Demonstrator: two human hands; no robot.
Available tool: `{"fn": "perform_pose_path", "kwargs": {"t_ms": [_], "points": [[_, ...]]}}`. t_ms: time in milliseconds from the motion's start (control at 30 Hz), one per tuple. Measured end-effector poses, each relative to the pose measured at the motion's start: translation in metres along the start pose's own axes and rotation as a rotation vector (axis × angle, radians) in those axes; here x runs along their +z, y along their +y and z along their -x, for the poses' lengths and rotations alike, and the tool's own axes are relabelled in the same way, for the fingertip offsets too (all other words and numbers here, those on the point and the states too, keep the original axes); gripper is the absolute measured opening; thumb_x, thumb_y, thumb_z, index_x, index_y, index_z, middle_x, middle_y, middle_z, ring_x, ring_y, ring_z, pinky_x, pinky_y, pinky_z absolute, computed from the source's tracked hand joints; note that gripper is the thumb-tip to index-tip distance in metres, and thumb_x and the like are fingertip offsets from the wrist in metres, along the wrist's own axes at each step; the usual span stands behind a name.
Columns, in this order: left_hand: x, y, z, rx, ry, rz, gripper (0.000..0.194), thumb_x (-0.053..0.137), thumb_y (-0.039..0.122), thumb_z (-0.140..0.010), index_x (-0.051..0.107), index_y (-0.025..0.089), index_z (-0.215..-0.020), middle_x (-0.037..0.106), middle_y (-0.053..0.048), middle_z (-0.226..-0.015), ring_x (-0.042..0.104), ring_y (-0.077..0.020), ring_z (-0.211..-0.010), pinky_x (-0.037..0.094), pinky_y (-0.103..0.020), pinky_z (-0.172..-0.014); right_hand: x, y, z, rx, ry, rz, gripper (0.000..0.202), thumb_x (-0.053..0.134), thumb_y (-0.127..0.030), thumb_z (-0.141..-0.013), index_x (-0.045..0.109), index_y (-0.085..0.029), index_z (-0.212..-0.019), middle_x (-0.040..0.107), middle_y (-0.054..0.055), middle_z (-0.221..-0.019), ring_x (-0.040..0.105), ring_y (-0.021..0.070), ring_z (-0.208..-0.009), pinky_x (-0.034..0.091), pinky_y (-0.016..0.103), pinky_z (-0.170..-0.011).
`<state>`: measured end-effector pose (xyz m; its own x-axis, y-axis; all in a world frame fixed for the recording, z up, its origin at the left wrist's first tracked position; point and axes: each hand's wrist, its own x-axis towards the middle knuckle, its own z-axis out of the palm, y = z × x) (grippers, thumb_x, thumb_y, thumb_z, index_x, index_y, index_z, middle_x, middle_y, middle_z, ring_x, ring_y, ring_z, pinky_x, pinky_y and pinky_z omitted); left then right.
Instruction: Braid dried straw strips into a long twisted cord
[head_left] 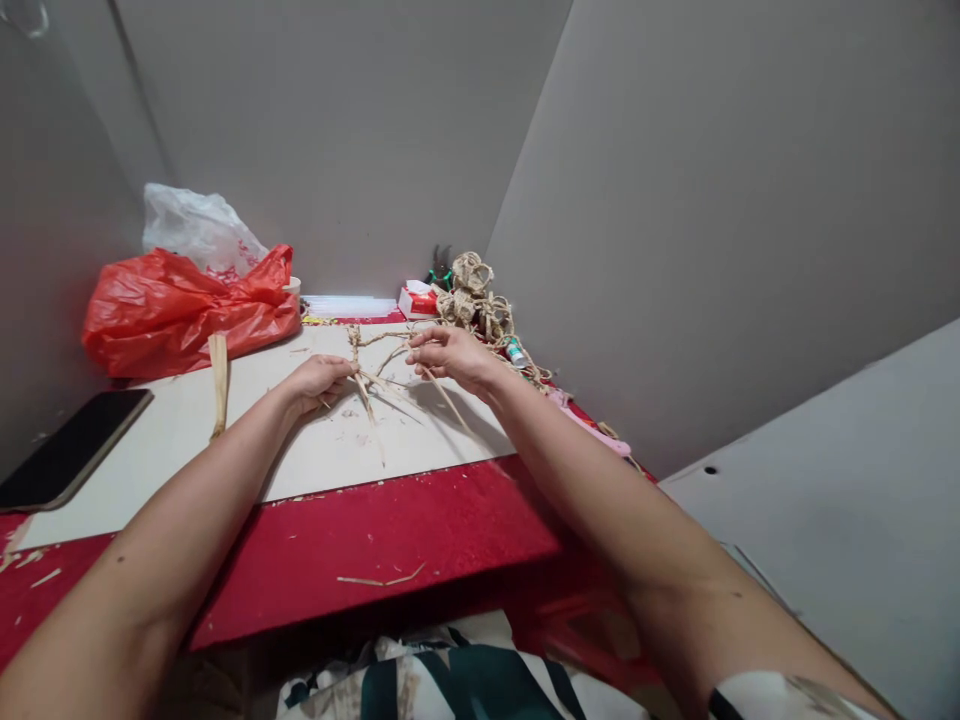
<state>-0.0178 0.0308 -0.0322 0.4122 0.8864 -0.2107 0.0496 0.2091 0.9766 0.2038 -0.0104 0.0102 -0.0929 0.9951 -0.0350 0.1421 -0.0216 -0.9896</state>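
Above the white board (315,465), my left hand (319,382) pinches a woven straw piece (356,345) where several loose strands fan out. My right hand (450,357) is a little to the right, its thumb and fingers closed on a straw strand (448,400) whose long end hangs down to the right. A thin braided cord runs from the woven piece toward the right hand. Small straw bits lie on the board below. What the left fingers cover at the join is hidden.
A red plastic bag (187,310) and a clear bag (199,228) stand back left, near a dark phone (75,445) and a straw bundle (219,385). Coiled straw rope (472,275), green-handled pliers (440,272) and a tissue box (417,300) sit at the back. Grey walls (712,200) close in.
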Motion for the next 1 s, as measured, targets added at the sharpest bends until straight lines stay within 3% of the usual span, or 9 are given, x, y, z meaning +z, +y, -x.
{"fn": "perform_pose_path", "kwargs": {"t_ms": [167, 300, 467, 733, 1000], "points": [[0.000, 0.000, 0.000, -0.004, -0.015, 0.023, 0.019, 0.068, 0.022, -0.072, 0.051, 0.015, -0.066, 0.023, 0.011, -0.042, 0.016, -0.0016, -0.034, 0.007, -0.019, -0.037, 0.040, 0.001, -0.021, 0.026, -0.076, -0.087, 0.007, 0.059, -0.005, -0.072, 0.058, -0.012, -0.073, 0.059, -0.001, -0.057, 0.049, 0.0062, -0.046, 0.043, 0.019, -0.047], [-0.001, 0.000, 0.000, -0.017, -0.009, 0.035, 0.018, 0.069, 0.023, -0.071, 0.054, 0.014, -0.066, 0.024, 0.010, -0.042, 0.017, -0.0013, -0.034, 0.006, -0.019, -0.037, 0.058, 0.016, -0.032, -0.008, -0.101, -0.015, 0.010, 0.061, -0.013, -0.074, 0.058, -0.013, -0.065, 0.053, -0.004, -0.047, 0.043, 0.0056, -0.041, 0.034, 0.017, -0.040], [0.000, 0.001, 0.001, -0.021, 0.015, 0.049, 0.017, 0.068, 0.021, -0.070, 0.054, 0.014, -0.064, 0.024, 0.010, -0.042, 0.018, -0.0013, -0.033, 0.006, -0.019, -0.037, 0.058, 0.032, -0.037, -0.040, -0.061, 0.078, 0.011, 0.066, -0.020, -0.068, 0.059, -0.014, -0.065, 0.051, -0.006, -0.046, 0.036, 0.0049, -0.038, 0.026, 0.018, -0.038], [0.002, 0.002, 0.001, -0.003, -0.002, 0.064, 0.018, 0.069, 0.020, -0.069, 0.053, 0.014, -0.066, 0.024, 0.010, -0.045, 0.017, -0.0011, -0.035, 0.007, -0.017, -0.036, 0.056, 0.030, -0.034, -0.078, 0.013, 0.239, 0.009, 0.062, -0.014, -0.067, 0.055, -0.013, -0.061, 0.050, -0.006, -0.051, 0.039, 0.0054, -0.047, 0.031, 0.018, -0.047], [0.000, 0.000, -0.002, 0.011, -0.008, 0.050, 0.021, 0.069, 0.023, -0.071, 0.050, 0.016, -0.066, 0.024, 0.010, -0.046, 0.019, -0.0017, -0.034, 0.009, -0.016, -0.035, 0.061, 0.026, -0.028, -0.021, -0.050, 0.170, 0.012, 0.056, -0.009, -0.070, 0.048, -0.016, -0.063, 0.049, -0.005, -0.046, 0.040, 0.0057, -0.041, 0.029, 0.017, -0.041]]}}
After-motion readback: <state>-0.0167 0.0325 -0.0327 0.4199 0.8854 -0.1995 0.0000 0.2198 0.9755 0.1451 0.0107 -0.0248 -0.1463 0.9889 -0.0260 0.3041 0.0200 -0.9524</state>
